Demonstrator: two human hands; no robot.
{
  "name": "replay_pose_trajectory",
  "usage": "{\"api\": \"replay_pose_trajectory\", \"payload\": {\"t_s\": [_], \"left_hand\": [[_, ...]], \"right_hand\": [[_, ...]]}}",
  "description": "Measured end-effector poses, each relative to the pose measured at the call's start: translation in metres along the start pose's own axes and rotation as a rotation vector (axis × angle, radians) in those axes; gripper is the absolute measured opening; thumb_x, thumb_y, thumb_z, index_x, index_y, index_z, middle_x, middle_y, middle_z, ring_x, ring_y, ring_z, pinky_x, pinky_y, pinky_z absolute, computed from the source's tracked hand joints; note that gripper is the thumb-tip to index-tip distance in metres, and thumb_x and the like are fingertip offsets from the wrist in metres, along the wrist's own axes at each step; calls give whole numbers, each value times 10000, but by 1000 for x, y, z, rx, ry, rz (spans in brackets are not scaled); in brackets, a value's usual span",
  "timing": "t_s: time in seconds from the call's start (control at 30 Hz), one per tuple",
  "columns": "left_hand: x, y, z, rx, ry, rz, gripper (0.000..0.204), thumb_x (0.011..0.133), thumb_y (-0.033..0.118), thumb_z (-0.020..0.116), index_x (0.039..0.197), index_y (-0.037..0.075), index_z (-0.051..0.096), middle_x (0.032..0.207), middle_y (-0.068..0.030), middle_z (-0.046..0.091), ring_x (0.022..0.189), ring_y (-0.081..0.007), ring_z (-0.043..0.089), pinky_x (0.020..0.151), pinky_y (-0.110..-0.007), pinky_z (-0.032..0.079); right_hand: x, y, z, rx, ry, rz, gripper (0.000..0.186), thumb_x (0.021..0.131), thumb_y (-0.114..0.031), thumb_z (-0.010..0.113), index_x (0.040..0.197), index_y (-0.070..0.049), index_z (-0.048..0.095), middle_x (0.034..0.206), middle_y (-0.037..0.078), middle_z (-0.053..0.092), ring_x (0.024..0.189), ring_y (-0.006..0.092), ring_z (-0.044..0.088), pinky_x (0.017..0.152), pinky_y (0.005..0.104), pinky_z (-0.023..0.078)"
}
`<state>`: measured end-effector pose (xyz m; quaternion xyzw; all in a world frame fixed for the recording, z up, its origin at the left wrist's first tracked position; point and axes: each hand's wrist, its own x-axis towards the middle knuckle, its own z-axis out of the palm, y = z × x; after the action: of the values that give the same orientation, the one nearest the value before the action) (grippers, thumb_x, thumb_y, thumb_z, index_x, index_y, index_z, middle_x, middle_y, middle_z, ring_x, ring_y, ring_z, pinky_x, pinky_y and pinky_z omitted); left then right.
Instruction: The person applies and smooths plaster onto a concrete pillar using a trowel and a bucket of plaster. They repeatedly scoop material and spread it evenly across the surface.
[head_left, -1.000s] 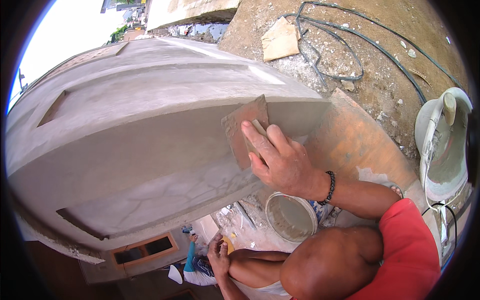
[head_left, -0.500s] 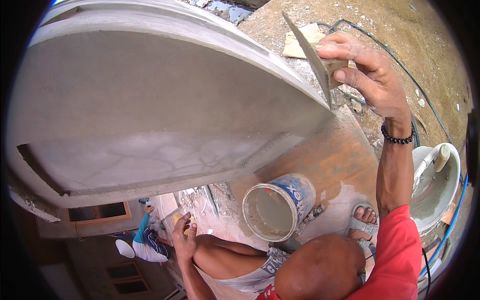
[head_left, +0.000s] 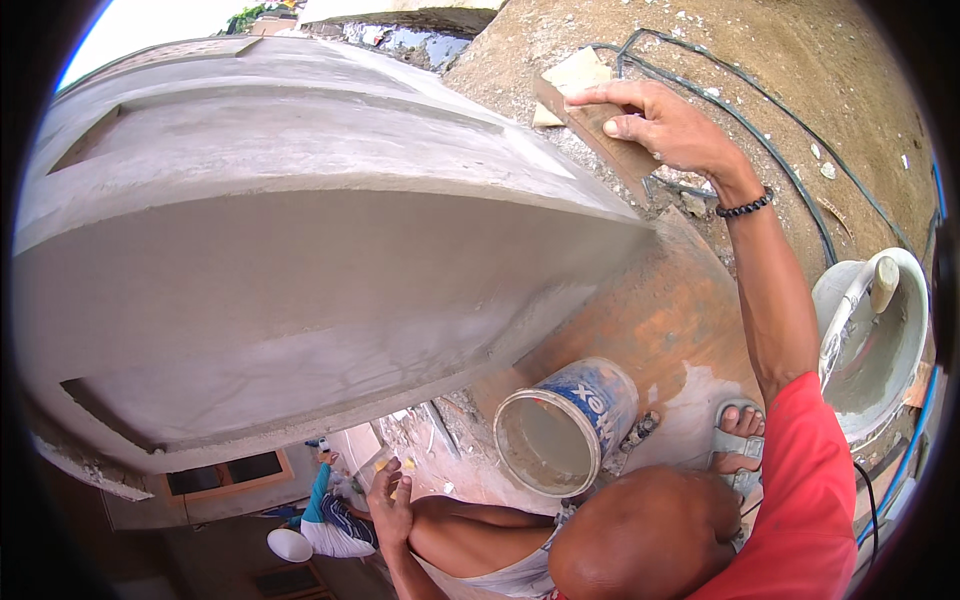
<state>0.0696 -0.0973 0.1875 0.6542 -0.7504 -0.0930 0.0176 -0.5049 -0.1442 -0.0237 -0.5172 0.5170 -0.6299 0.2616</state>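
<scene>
My right hand [head_left: 690, 130] is closed on a wooden float [head_left: 592, 132], a flat board with a block grip on its back. It is raised at the far right corner of a grey plastered wall [head_left: 330, 245], by its curved upper edge. Whether the board touches the plaster cannot be told. My left hand [head_left: 393, 510] is beside my bent knee, fingers loosely apart, with nothing in it. A white and blue bucket [head_left: 612, 400] with grey mix inside stands tilted in view between wall and legs.
A pale basin [head_left: 830, 290] with mortar and a wooden-handled tool [head_left: 884, 283] stands right of my arm. Dark cable [head_left: 775, 140] crosses the sandy ground. Another person in a white hat [head_left: 290, 545] is at lower left. A sandalled foot [head_left: 738, 430] stands near the bucket.
My right hand has moved left and slightly down with the float, which has turned to show more of its face. My view has shifted, showing more of the wall's top.
</scene>
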Motion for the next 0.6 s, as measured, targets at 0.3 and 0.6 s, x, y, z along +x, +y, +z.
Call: {"api": "replay_pose_trajectory", "payload": {"t_s": [0.3, 0.6], "left_hand": [[3, -44, 10, -110, -49, -89, 441, 978, 211, 645, 1289, -93, 570, 1179, -205, 667, 1085, -255, 647, 956, -349, 500], [25, -26, 12, -116, -84, -108, 409, 970, 180, 646, 1274, -84, 575, 1183, -190, 664, 1091, -245, 637, 968, -355, 491]], "right_hand": [[-129, -11, 41, 418, 943, 200, 544, 896, -65, 665, 1419, -18, 522, 1337, 124, 601, 1240, 196, 554, 1024, 329, 443], [-168, -15, 138, 349, 587, 596, 582, 848, -63, 705, 1396, 8, 521, 1086, 155, 602, 941, 256, 601, 841, 334, 495]]}}
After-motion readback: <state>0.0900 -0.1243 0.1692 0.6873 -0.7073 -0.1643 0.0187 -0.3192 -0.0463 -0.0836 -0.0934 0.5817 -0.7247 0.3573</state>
